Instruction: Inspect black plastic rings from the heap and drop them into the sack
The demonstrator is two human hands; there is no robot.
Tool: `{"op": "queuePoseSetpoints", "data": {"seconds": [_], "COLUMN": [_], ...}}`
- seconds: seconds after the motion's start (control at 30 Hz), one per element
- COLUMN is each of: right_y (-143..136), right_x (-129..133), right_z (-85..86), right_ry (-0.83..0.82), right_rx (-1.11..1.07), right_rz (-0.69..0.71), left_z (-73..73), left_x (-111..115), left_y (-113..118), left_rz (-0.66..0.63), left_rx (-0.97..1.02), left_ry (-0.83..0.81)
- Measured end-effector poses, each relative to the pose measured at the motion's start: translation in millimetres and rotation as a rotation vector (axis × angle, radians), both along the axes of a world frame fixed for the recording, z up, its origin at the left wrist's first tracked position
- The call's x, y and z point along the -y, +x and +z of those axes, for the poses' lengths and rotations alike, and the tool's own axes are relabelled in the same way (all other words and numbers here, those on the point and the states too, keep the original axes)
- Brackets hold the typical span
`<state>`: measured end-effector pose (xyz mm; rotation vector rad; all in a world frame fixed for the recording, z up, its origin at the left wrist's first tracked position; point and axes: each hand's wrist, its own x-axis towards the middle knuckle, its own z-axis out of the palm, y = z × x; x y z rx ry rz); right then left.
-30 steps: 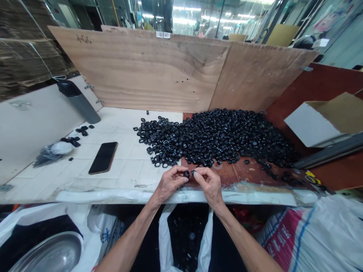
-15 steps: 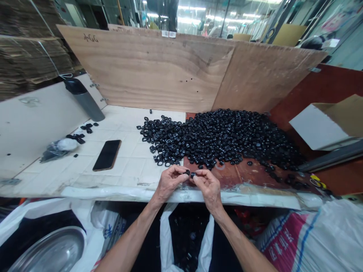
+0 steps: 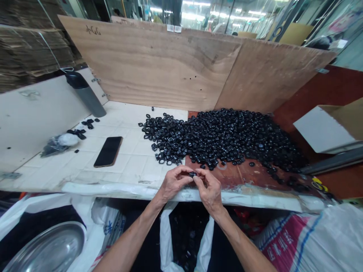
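Observation:
Small black plastic parts (image 3: 192,174) meet between my two hands, just above the table's front edge. My left hand (image 3: 174,183) pinches one from the left, and my right hand (image 3: 209,189) pinches from the right. The fingertips nearly touch and cover most of the parts, so I cannot tell exactly how they fit. Behind my hands spreads a large heap of black ring-shaped parts (image 3: 224,136). Below, in front of my body, an open white sack (image 3: 166,238) holds many more black pieces.
A phone (image 3: 108,152), a grey bottle (image 3: 89,99) and a plastic bag of black bits (image 3: 55,146) are on the left. A wooden board (image 3: 159,64) walls the back. At right stand a cardboard box (image 3: 320,128) and a filled sack (image 3: 309,238); a metal bowl (image 3: 56,249) sits lower left.
Half a second ago the black parts were held slightly apart; now they are together between my fingertips. My left hand has moved right toward the other. The whole view has shifted slightly.

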<state>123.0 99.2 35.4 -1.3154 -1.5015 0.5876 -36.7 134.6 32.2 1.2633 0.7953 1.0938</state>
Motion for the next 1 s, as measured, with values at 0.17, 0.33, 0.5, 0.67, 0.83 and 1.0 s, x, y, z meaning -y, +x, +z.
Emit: {"op": "queuePoseSetpoints", "data": {"seconds": [0.17,0.33,0.5,0.67,0.83,1.0], "right_y": [-0.6,-2.0,-0.7,6.8,9.4,5.6], "right_x": [-1.6,-3.6,-4.8,-2.0,-4.2,-4.4], "right_z": [6.1,3.1,0.8,7.8,1.0,-2.2], "right_ry": [0.001,-0.070,-0.040,-0.005,0.030,0.011], "right_rx": [0.139,0.179,0.208,0.133,0.274,0.284], "right_rz": [0.000,-0.033,-0.070,0.094,0.049,-0.039], "left_z": [3.7,1.0,2.7,4.0,2.6,2.9], "left_x": [-0.6,-0.6,0.7,1.5,0.3,-0.3], "left_y": [-1.6,-1.3,-0.4,0.8,-0.1,-0.1], "left_rz": [0.044,0.047,0.022,-0.014,0.028,0.037], "left_rx": [-0.125,-0.140,-0.183,-0.098,-0.166,-0.147], "left_ry": [0.155,0.217,0.215,0.055,0.197,0.161]}}
